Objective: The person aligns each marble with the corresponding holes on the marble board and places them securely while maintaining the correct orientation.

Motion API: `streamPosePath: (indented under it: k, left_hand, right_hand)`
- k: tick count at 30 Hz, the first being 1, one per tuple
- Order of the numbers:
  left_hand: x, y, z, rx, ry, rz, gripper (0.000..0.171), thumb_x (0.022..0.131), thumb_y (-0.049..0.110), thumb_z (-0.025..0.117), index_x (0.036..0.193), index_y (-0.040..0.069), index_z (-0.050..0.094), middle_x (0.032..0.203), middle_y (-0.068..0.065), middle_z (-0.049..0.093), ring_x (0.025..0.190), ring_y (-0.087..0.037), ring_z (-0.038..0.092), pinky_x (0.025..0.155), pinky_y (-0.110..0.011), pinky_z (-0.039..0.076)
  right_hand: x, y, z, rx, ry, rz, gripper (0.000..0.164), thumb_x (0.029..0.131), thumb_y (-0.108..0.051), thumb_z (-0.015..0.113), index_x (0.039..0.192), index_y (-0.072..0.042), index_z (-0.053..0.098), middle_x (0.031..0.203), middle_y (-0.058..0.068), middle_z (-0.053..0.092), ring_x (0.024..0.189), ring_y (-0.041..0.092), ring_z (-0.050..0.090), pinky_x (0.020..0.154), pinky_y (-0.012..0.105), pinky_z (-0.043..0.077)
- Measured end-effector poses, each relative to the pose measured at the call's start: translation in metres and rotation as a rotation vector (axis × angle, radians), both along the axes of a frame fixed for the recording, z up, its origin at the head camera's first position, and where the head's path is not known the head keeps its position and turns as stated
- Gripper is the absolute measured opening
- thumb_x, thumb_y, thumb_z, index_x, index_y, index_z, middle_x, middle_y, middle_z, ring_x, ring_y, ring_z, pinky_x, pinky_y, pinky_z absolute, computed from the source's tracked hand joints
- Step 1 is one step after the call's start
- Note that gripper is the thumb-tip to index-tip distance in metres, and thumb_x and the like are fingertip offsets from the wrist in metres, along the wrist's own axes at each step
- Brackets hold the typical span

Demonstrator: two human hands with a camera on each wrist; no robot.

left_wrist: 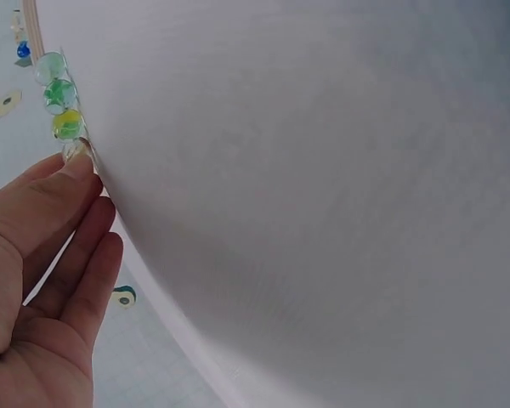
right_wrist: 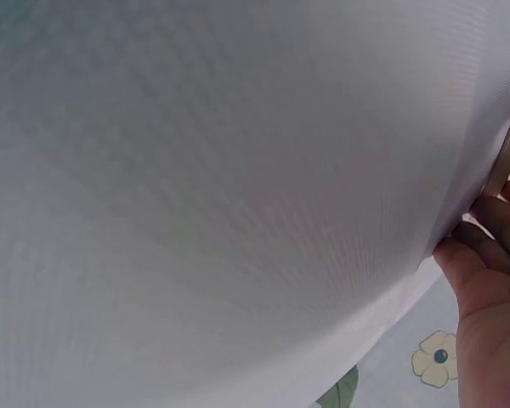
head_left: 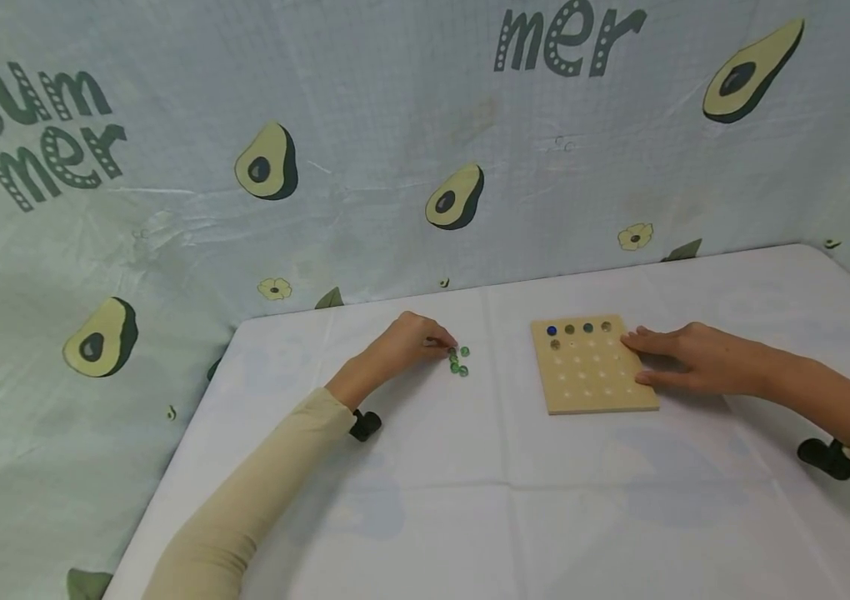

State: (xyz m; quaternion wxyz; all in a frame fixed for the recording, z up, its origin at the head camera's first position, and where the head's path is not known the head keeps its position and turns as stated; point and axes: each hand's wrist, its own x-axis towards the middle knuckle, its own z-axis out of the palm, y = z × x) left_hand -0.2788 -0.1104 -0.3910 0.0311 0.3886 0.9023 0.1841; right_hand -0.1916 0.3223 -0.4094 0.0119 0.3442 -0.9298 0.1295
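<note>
In the head view, my left hand (head_left: 412, 340) is beside a small cluster of green glass marbles (head_left: 463, 371) on the white table. Seen from the left wrist, its thumb and index finger pinch a clear marble (left_wrist: 73, 151), partly hidden by the fingertips, at the near end of a line of marbles (left_wrist: 59, 95). My right hand (head_left: 702, 358) rests at the right edge of a square wooden board (head_left: 592, 377), fingers extended and fingertips touching it. Four marbles (head_left: 570, 330) fill the board's back row, one blue; another marble (head_left: 555, 344) sits at the left of the second row.
The white-covered table (head_left: 455, 517) ends at a hanging cloth (head_left: 365, 167) printed with avocados and lettering. Rows of shallow round dimples cover the rest of the board. Dark wrist camera mounts (head_left: 366, 426) show under both forearms.
</note>
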Motion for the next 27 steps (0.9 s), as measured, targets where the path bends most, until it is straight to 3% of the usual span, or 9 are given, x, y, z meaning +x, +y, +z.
streamPosePath:
  k: [10, 21, 27]
  left_hand:
    - [-0.0004, 0.0011, -0.0001, 0.012, 0.010, -0.028, 0.017, 0.089, 0.005, 0.078, 0.105, 0.005, 0.080, 0.106, -0.005, 0.078, 0.103, -0.019, 0.072, 0.087, -0.027, 0.057]
    - [-0.0023, 0.0006, 0.0000, -0.011, -0.010, -0.002, 0.016, 0.089, 0.007, 0.078, 0.105, 0.006, 0.080, 0.106, -0.004, 0.078, 0.103, -0.018, 0.072, 0.089, -0.028, 0.056]
    - [-0.0009, 0.0006, 0.0038, -0.005, -0.005, 0.046, 0.014, 0.092, 0.009, 0.076, 0.105, 0.007, 0.080, 0.105, -0.002, 0.078, 0.102, -0.016, 0.072, 0.089, -0.029, 0.056]
  right_hand:
    - [0.0011, -0.0014, 0.0020, -0.013, -0.009, 0.011, 0.059, 0.096, -0.032, 0.073, 0.139, 0.005, 0.058, 0.140, 0.027, 0.055, 0.129, 0.037, 0.055, 0.095, 0.050, 0.053]
    - [0.0025, -0.0025, 0.0020, -0.026, -0.007, 0.007, 0.058, 0.095, -0.031, 0.073, 0.139, 0.005, 0.058, 0.140, 0.027, 0.055, 0.129, 0.036, 0.055, 0.095, 0.049, 0.053]
    - [0.0006, -0.0009, 0.0038, 0.001, -0.009, 0.002, 0.058, 0.095, -0.035, 0.073, 0.139, 0.001, 0.060, 0.139, 0.023, 0.058, 0.128, 0.034, 0.057, 0.095, 0.049, 0.053]
